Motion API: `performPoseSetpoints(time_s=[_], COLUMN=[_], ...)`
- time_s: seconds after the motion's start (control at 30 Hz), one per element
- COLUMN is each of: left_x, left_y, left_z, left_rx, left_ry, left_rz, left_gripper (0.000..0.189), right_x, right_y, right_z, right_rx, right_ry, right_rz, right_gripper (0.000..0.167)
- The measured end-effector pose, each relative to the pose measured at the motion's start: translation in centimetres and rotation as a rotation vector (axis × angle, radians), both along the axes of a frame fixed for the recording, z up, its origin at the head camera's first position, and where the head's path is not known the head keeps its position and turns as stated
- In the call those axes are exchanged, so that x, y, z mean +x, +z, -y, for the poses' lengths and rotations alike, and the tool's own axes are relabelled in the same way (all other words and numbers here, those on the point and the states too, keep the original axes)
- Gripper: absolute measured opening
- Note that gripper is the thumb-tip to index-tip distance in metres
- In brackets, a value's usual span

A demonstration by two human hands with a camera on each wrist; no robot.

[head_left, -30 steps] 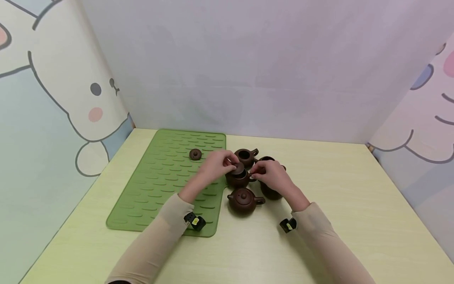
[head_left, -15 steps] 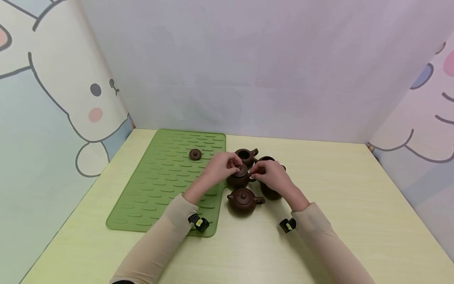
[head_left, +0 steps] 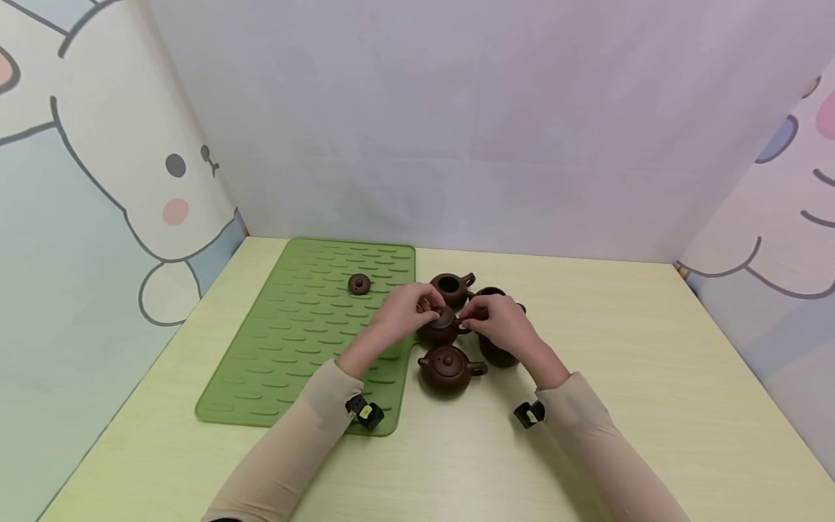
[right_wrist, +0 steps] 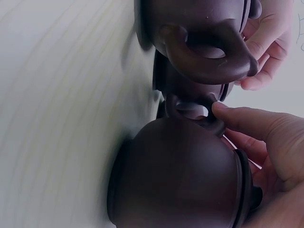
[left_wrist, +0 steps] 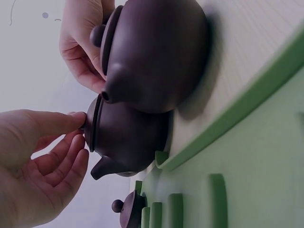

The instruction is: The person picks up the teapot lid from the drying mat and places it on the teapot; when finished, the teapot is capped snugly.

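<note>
My left hand (head_left: 402,313) pinches the knob of a dark brown lid (left_wrist: 93,124), which sits on the middle teapot (head_left: 435,335). The thumb and index finger meet at the knob; the other fingers are loosely bent. My right hand (head_left: 501,322) pinches that teapot's handle (right_wrist: 213,124) between thumb and fingers. A lidded teapot (head_left: 446,373) stands just in front, its spout toward the mat. Behind is a teapot without a lid (head_left: 449,288). Under the right hand stands another lidded teapot (right_wrist: 178,175), mostly hidden in the head view.
A green ribbed mat (head_left: 287,355) lies to the left, its right edge beside the teapots. On it rests a small loose lid (head_left: 359,283). Beyond the right hand a dark pot opening (head_left: 491,291) shows. The pale table (head_left: 620,362) extends to the right.
My left hand has moved slightly right and down with the lid, which was tilted over the middle teapot's opening and now sits level on it. The right hand has stayed at the handle.
</note>
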State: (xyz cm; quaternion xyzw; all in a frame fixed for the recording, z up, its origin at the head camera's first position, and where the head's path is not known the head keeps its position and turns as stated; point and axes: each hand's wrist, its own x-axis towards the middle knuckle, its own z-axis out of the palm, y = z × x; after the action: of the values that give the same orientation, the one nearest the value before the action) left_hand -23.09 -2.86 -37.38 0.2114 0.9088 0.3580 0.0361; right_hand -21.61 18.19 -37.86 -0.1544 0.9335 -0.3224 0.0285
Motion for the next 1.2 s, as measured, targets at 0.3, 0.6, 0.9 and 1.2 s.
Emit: performPoseSetpoints(time_s=[0.3,0.6,0.9,1.2], left_x=[0.1,-0.3,-1.1,-1.8], left_y=[-0.2,0.3,0.6,0.1], left_z=[0.2,1.1,2.2,3.2], left_rx=[0.029,0.052,0.072,0.049], left_ry=[-0.012,-0.007,0.01,0.053], left_rz=[0.0,-0.001,0.004,-0.006], left_gripper=[0.012,0.012,0.017,0.019], right_x=[0.0,-0.2,-0.1,0.0], right_y=[0.0,0.1,0.5,0.6], right_z=[0.0,-0.3,-1.2,-2.0], right_rx=[0.007,0.01,-0.002,-0.006], right_ry=[-0.006,0.004,-0.016,-0.038], right_rz=[0.009,-0.006,-0.012,-0.03], right_gripper=[0.006,0.007,0.011,0.011])
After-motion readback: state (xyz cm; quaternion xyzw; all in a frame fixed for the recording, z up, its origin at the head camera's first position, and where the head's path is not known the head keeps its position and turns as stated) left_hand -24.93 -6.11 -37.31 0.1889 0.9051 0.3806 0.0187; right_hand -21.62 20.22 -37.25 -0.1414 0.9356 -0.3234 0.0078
